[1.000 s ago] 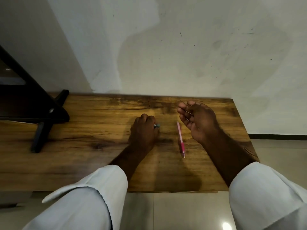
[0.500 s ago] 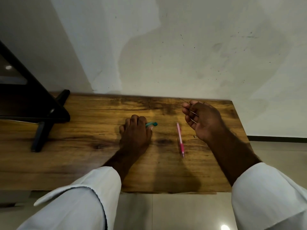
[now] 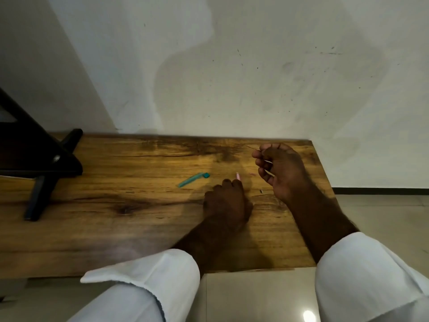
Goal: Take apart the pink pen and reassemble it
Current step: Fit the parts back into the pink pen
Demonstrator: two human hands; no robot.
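The left hand point(image 3: 226, 201) has dropped the green piece point(image 3: 193, 179) just left of the pink pen point(image 3: 238, 175) and now grips that pen, while the right hand point(image 3: 282, 169) pinches a thin refill point(image 3: 267, 161) in its fingers point(image 3: 256, 155), ready to rebuild.

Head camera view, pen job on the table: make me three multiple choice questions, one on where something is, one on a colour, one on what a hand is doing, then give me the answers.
1. Where is the teal piece?
A. in a cup
B. on the wooden table, to the left of the left hand
C. on a chair

2. What colour is the pen end that shows beyond the left hand?
A. yellow
B. black
C. pink

3. What is the right hand doing?
A. pinching a thin rod in curled fingers
B. lying flat, palm down
C. holding a cup

Answers: 1 B, it lies alone on the wood. 2 C, a pink tip pokes out past the knuckles. 3 A, the rod runs across its fingers.
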